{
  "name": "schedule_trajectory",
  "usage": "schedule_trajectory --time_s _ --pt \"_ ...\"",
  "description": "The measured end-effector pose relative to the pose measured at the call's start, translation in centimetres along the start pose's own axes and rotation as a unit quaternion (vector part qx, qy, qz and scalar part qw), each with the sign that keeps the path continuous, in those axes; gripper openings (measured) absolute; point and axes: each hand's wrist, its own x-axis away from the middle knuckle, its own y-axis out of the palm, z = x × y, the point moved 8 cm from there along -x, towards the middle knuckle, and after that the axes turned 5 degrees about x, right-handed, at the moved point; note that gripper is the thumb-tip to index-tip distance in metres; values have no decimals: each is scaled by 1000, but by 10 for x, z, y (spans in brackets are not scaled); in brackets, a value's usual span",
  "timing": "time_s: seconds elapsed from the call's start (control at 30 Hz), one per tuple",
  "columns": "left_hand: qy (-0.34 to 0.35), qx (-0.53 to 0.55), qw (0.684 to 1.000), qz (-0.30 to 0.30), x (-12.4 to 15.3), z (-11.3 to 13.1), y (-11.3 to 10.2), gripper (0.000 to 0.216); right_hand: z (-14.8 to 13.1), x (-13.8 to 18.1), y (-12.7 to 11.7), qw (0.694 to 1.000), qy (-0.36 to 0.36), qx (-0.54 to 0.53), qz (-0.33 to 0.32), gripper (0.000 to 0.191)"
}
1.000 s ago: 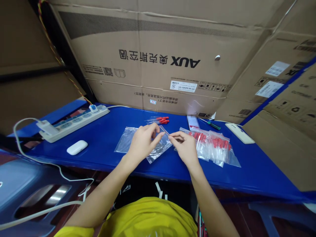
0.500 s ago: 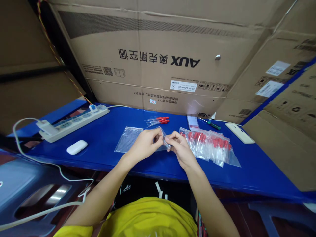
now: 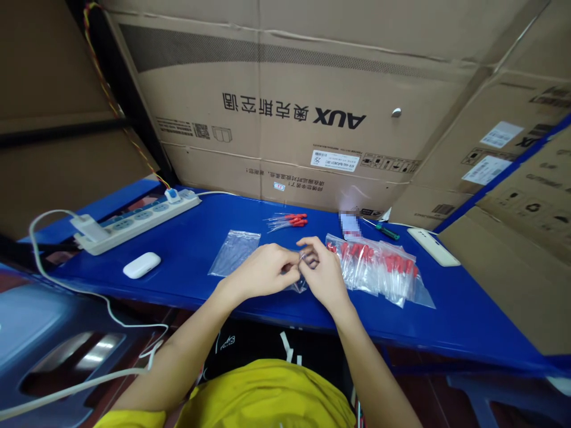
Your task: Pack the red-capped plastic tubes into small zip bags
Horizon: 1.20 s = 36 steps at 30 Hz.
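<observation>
Both hands meet over the middle of the blue table, with a clear plastic bag (image 3: 300,284) between them. My left hand (image 3: 267,267) is closed on the bag's edge from the left. My right hand (image 3: 322,267) pinches it from the other side, its fingers curled and partly hiding it. Behind the hands lie several loose red-capped droppers with thin clear stems (image 3: 292,221). Flat on the table to the left is a clear zip bag (image 3: 234,252). Right of my hand, several clear bags filled with red-capped pieces (image 3: 375,267) overlap in a row.
A white power strip (image 3: 138,223) and a white earbud case (image 3: 141,265) sit on the left. At the back right are a green-handled screwdriver (image 3: 387,231) and a pale phone (image 3: 432,246). Large cardboard panels (image 3: 285,71) stand behind the blue table (image 3: 450,315).
The hands have drawn closer together and moved slightly lower. The bag between them, which stood up above the fingers, now shows mostly below them. The view has shifted a little.
</observation>
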Motion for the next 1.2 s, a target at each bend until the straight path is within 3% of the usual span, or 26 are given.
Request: schedule_trajectory --time_s 0.13,0.27,0.4,0.47,0.53,0.63,0.73,0.83,0.9,0.97,1.1,1.2 --pt "11 -28 995 94 0 4 -14 25 0 -1 -2 999 -7 37 15 11" --pt "3 -14 970 244 6 2 -37 29 2 -7 -3 999 22 -37 29 9" --pt "-70 85 886 449 31 -13 -54 34 2 -29 -12 978 62 -174 92 19" --pt "-109 218 837 490 37 -28 -44 41 -2 -46 -15 962 70 -237 114 25" --pt "-126 352 791 484 32 -39 -27 42 -10 -63 -11 946 72 -301 100 33" --pt "-93 556 727 391 7 -40 -3 37 -23 -81 10 936 71 -343 35 33" --pt "-46 661 647 377 -3 -40 -6 50 -31 -87 40 944 72 -318 -53 29" --pt "-53 693 566 443 5 -54 -21 41 -35 -87 58 968 20 -232 -94 28" --pt "-65 719 513 464 10 -64 -28 32 -41 -86 54 989 -56 -125 -63 32" --pt "-86 739 472 474 13 -73 -31 24 -50 -82 47 990 -140 9 -19 33" --pt "-125 763 436 461 13 -87 -27 13 -59 -71 42 958 -242 156 0 12" --pt "-157 773 421 448 12 -95 -18 14 -53 -68 40 955 -252 156 4 19"
